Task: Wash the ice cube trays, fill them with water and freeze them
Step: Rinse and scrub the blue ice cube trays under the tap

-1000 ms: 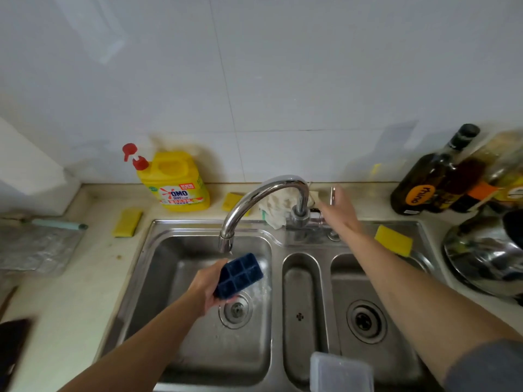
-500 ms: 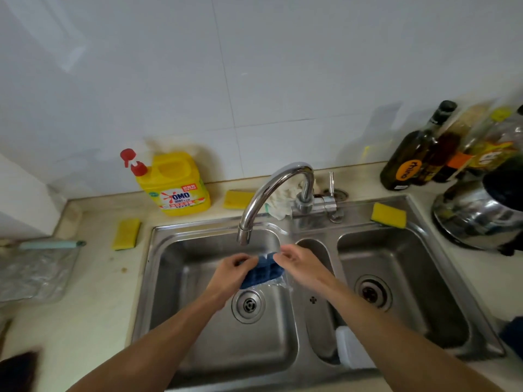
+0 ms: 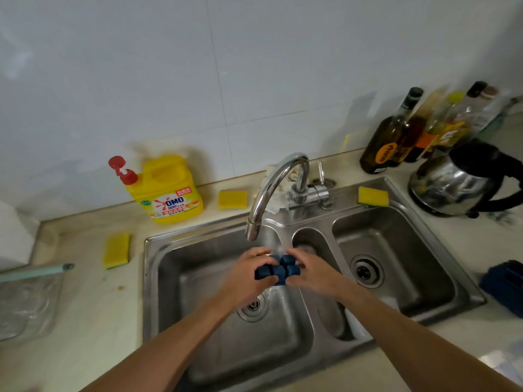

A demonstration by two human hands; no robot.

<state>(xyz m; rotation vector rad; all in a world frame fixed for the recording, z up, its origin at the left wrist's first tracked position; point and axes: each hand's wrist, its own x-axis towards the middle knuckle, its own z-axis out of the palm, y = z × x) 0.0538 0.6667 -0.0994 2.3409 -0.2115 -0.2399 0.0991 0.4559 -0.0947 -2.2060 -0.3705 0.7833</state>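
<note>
Left hand (image 3: pixel 245 274) and right hand (image 3: pixel 312 271) both grip the blue ice cube tray (image 3: pixel 278 269) under the faucet (image 3: pixel 271 190), over the sink's (image 3: pixel 158 278) left basin

The yellow detergent jug (image 3: pixel 169 190) by the wall is showing the brand "OMO" in blue capitals over a red splash on its front label (image 3: pixel 170 206). Smaller print is sitting under the brand and in a red tag above it, too small to read. The dark glass bottle (image 3: pixel 389 137) at the right is carrying a round orange label (image 3: pixel 384 154) with black lettering running sideways, reading roughly "thino". The neighbouring bottles' labels are blurring past reading.
</note>
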